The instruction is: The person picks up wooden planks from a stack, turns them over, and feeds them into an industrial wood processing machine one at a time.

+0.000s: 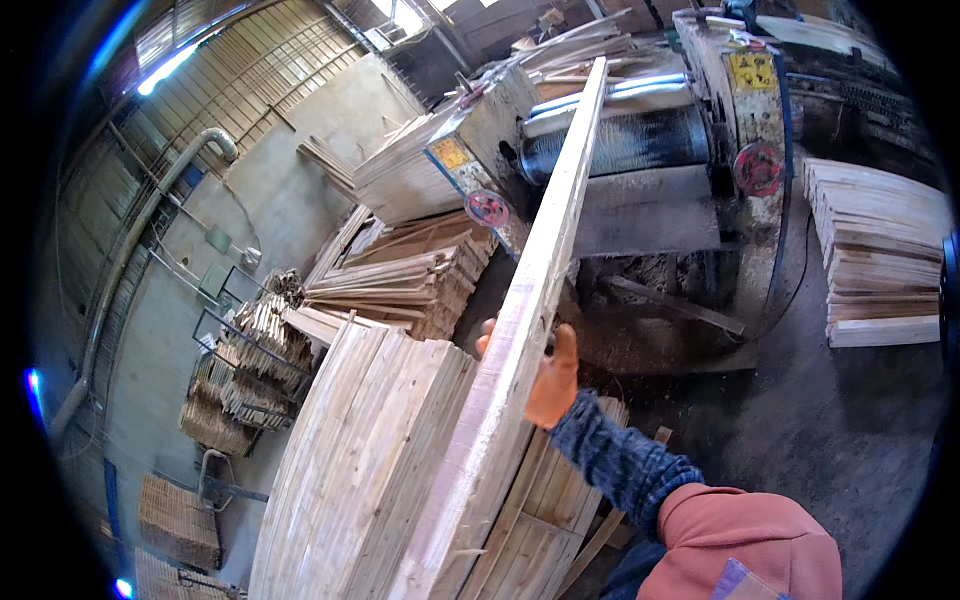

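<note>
Yel. signs (752, 72) on roller machine (650, 215), txt unreadable.

The board (517, 325) is rough wood, the roller (635, 143) glossy, the sleeve (615, 450) cloth

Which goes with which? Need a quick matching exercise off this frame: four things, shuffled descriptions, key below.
Things:
1. Long plank
2. Roller
3. Bent pipe
4. Two handwheels

Descriptions:
A. Red and round
B. Along the wall, at the picture's left
C. Held in the right hand
D. Dark, lying between the yellow-labelled uprights

Pairs: 1-C, 2-D, 3-B, 4-A
</note>
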Demonstrator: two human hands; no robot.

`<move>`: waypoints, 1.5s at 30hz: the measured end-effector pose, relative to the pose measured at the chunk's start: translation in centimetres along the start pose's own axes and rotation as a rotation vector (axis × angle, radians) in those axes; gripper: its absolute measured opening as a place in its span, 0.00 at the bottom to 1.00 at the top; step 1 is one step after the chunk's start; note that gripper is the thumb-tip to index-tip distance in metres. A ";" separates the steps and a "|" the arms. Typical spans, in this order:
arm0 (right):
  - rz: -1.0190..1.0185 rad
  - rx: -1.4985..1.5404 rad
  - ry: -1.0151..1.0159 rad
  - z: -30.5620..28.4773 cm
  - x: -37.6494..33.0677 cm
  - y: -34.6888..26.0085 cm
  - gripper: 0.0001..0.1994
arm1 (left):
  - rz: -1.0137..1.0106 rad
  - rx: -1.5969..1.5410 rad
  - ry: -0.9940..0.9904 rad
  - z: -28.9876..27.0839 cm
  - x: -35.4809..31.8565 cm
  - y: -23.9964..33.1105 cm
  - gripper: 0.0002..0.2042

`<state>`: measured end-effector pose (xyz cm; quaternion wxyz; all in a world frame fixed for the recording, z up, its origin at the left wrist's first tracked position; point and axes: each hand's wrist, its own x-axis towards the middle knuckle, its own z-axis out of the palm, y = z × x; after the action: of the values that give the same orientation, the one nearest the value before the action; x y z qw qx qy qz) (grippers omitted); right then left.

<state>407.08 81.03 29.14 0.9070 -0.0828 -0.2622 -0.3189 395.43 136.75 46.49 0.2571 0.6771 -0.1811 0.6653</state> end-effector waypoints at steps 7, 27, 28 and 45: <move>0.091 0.689 -0.392 1.8 -1.3 1.7 0.49 | -0.037 -0.069 -0.047 1.3 0.8 2.5 0.33; -0.156 -0.398 -0.101 15.5 -5.3 9.6 0.32 | -0.436 -0.499 -0.006 -6.3 1.3 -3.3 0.32; 0.055 -0.027 -0.031 15.5 -4.7 9.0 0.32 | -0.449 -0.528 0.002 -6.5 1.2 -3.7 0.32; 0.350 0.229 -0.088 21.2 -3.9 13.0 0.33 | -0.608 -0.964 0.079 -2.5 1.4 -6.0 0.31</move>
<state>403.63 100.00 45.29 0.9397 -0.0372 -0.3179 -0.1207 397.05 143.15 47.22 0.7234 0.4793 -0.2515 0.4286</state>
